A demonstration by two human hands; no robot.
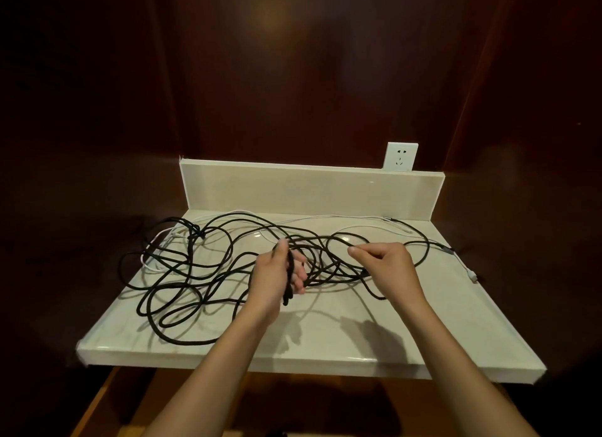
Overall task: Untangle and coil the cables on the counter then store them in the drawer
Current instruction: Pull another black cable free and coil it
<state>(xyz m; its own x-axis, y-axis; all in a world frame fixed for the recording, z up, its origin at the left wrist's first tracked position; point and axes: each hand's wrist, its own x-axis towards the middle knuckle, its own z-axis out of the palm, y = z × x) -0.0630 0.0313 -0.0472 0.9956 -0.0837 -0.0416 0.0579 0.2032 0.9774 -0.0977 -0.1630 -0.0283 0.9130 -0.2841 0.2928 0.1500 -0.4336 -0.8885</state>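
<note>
I am mid-coil: my left hand [280, 273] grips a small bundle of black cable [182, 293] at the counter [423, 339] centre, my right hand [384, 260] at three o'clock pinches a strand, and next I judge another loop must be fed leftward.

- Black cable [182, 273]: long, braided, tangled in loose loops across the counter's left and centre.
- White cable [345, 217]: thin, along the rear, connector end overhanging the right edge.
</note>
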